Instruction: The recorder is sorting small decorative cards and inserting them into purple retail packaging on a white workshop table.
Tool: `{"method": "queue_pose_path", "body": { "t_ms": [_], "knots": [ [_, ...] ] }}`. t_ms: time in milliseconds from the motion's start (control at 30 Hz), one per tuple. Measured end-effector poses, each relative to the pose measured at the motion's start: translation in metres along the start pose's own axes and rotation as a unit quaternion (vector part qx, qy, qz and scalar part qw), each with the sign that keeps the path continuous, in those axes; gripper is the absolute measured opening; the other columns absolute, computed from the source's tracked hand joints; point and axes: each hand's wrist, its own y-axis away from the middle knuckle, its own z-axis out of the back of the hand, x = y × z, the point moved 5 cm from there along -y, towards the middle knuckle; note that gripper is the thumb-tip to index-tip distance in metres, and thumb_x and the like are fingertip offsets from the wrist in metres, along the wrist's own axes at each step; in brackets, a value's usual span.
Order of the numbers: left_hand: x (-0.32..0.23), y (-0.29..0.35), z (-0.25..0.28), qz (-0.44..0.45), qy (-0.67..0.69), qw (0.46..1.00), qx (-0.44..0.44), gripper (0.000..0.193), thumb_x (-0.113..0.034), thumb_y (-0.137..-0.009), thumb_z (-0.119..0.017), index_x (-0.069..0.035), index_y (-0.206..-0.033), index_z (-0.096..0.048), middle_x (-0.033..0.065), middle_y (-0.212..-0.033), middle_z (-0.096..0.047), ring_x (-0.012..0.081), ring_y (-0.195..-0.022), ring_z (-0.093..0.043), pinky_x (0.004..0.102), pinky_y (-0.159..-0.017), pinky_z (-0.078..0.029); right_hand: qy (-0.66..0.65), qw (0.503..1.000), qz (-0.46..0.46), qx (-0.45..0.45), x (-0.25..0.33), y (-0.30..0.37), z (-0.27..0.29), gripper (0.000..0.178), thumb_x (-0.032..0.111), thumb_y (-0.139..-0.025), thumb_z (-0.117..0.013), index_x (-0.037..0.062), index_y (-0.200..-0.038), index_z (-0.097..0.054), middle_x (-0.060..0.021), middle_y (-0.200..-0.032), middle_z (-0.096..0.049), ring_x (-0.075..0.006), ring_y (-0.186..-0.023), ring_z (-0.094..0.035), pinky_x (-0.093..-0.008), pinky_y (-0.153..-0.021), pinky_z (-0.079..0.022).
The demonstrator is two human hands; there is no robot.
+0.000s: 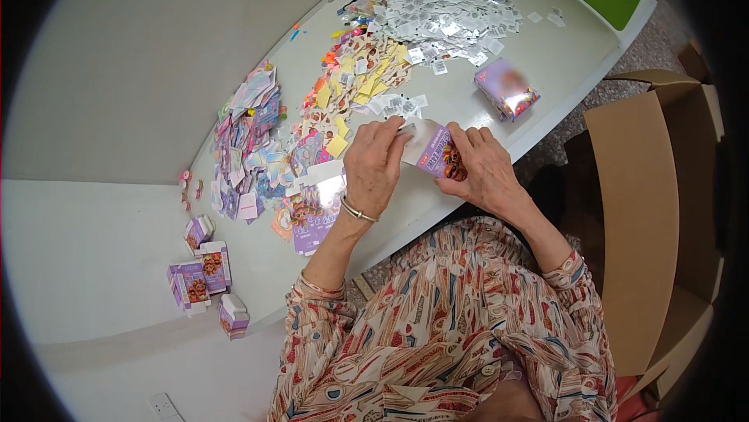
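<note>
My right hand point(485, 171) is closed around a small purple carton point(438, 155) with a cartoon figure on its front. The white flap point(419, 140) at the carton's end stands open, facing my left hand. My left hand point(373, 166), with a bangle at the wrist, pinches a small silvery-white piece point(406, 130) beside that flap; its exact kind is too small to tell. Just beyond my left fingertips lies a little cluster of white square packets point(398, 104). Flat purple cartons point(314, 227) lie by my left wrist.
A big heap of white packets point(449, 20) covers the far table point(562, 55). Yellow and brown pieces point(359, 71) and colourful sachets point(250, 141) lie to the left. A purple box stack point(507, 90) stands right. Several cartons point(199, 278) sit far left. A cardboard box point(636, 227) is at right.
</note>
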Motion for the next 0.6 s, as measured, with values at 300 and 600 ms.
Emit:
{"method": "queue_pose_path", "body": {
  "t_ms": [300, 600],
  "knots": [
    [0.000, 0.000, -0.001, -0.037, -0.006, 0.999, 0.007, 0.018, -0.003, -0.081, -0.069, -0.004, -0.099, -0.069, 0.0082, -0.080, -0.063, 0.0205, -0.068, -0.060, 0.0302, -0.060, -0.048, -0.041, 0.999, -0.026, 0.004, -0.012, 0.003, -0.008, 0.078, 0.033, -0.068, -0.074, -0.0024, -0.130, -0.043, -0.0183, -0.098, -0.057, -0.0340, -0.095, -0.054, -0.0418, -0.083, -0.047],
    [0.000, -0.001, 0.000, -0.027, 0.024, 0.999, 0.036, 0.035, 0.011, -0.077, -0.057, 0.000, -0.110, -0.062, 0.0140, -0.096, -0.062, 0.0295, -0.087, -0.060, 0.0379, -0.073, -0.050, -0.055, 0.997, -0.043, 0.016, -0.015, 0.003, -0.012, 0.079, 0.034, -0.068, -0.074, -0.0025, -0.130, -0.042, -0.0188, -0.101, -0.058, -0.0347, -0.098, -0.054, -0.0427, -0.084, -0.047]
  ]
}}
